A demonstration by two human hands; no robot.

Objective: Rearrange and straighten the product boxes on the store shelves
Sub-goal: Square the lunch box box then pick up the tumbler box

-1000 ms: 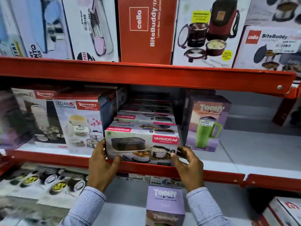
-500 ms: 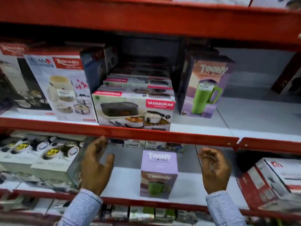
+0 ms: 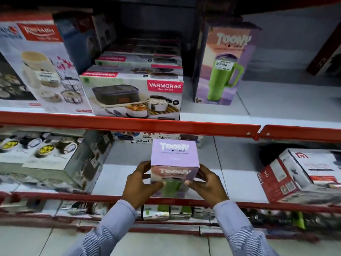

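A lilac Toony tumbler box (image 3: pixel 174 156) stands upright near the front of the lower shelf (image 3: pixel 118 174). My left hand (image 3: pixel 140 183) grips its left side and my right hand (image 3: pixel 206 183) grips its right side, thumbs on the front face. On the shelf above, a second Toony tumbler box (image 3: pixel 225 63) stands upright, next to a stack of Varmora lunch box cartons (image 3: pixel 132 95) and a Rishabh box (image 3: pixel 42 67).
Wide boxes with bowl pictures (image 3: pixel 46 154) fill the lower shelf's left. A tilted white and red carton (image 3: pixel 299 174) lies at its right. Red shelf rails (image 3: pixel 129 124) run across. More boxes sit on a shelf below, near the tiled floor (image 3: pixel 27 241).
My hands left the Varmora box on the upper shelf, dropped to the lower shelf and closed on the lilac Toony box. The view tilted downward.
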